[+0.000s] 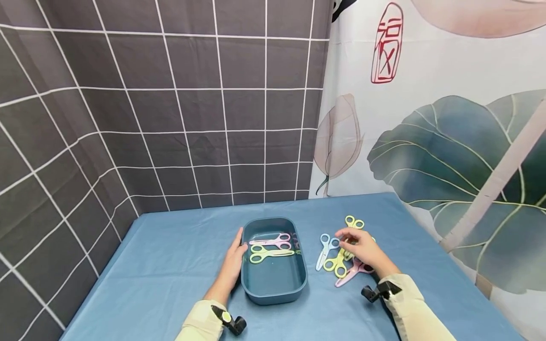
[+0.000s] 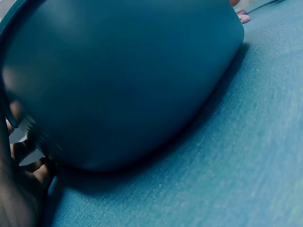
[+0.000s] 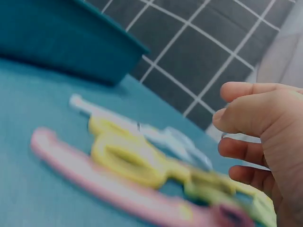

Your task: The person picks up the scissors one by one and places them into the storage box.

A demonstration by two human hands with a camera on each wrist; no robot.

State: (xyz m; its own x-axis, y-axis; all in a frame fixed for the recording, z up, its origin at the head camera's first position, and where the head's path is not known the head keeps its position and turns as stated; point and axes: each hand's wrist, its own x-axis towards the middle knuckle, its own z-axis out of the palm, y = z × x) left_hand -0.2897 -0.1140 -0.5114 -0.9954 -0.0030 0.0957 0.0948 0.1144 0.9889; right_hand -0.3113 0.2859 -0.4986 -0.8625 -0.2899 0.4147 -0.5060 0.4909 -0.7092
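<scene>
A dark teal plastic tray [image 1: 275, 284] stands on the table, with a pair of pink scissors [image 1: 273, 242] and two pairs of yellow-green scissors [image 1: 273, 254] inside. My left hand [image 1: 232, 260] holds the tray's left side, thumb at the rim and fingers along the outer wall. Right of the tray lies a loose group: blue scissors [image 1: 323, 253], pink scissors [image 1: 347, 276] and several yellow ones [image 1: 340, 264]. Over this group hovers my right hand [image 1: 362, 248], fingers loosely bent. In the right wrist view that hand [image 3: 265, 127] holds nothing and stays above the scissors.
A blue cloth [image 1: 170, 265] covers the table. Behind it hang a dark grey curtain [image 1: 192, 109] with white grid lines and a white curtain [image 1: 354, 57] with leaf prints. Each wrist wears a small black camera [image 1: 377, 291].
</scene>
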